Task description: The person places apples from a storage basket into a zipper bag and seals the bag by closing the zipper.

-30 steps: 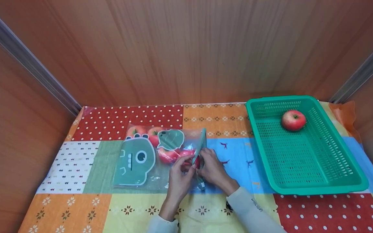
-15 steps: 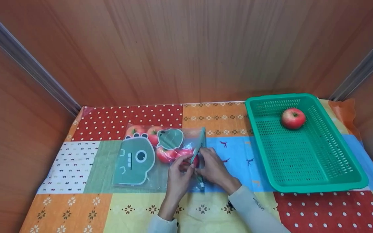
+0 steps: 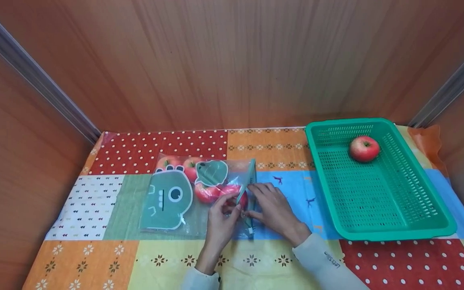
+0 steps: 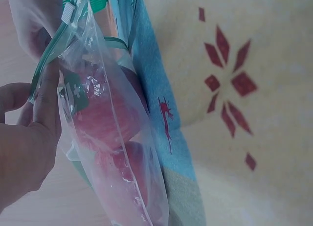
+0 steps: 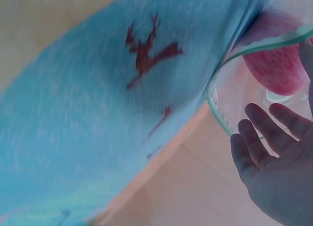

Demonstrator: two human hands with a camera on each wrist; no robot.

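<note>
A clear zip bag (image 3: 199,221) with a green cartoon monster print and a green zip strip (image 3: 253,169) lies flat, its mouth facing right. Several red apples (image 3: 207,193) show through the plastic. At the mouth, my left hand (image 3: 222,221) pinches the green-edged rim between thumb and fingers, and one apple sits right behind those fingertips. My right hand (image 3: 274,209) is beside the mouth; in the right wrist view its fingers (image 5: 266,128) are spread and loosely bent near the parted green rim. A white zip slider (image 4: 69,13) sits at the strip's near end.
To the right stands a green plastic basket (image 3: 336,201) with one red apple (image 3: 364,149) near its back. A patchwork cloth (image 3: 167,262) covers the table. Wood-grain panels (image 3: 232,64) rise at the back and both sides.
My right hand has drawn slightly right and its fingers have spread away from the bag's rim. My left hand stays at the rim, and the bag has barely shifted.
</note>
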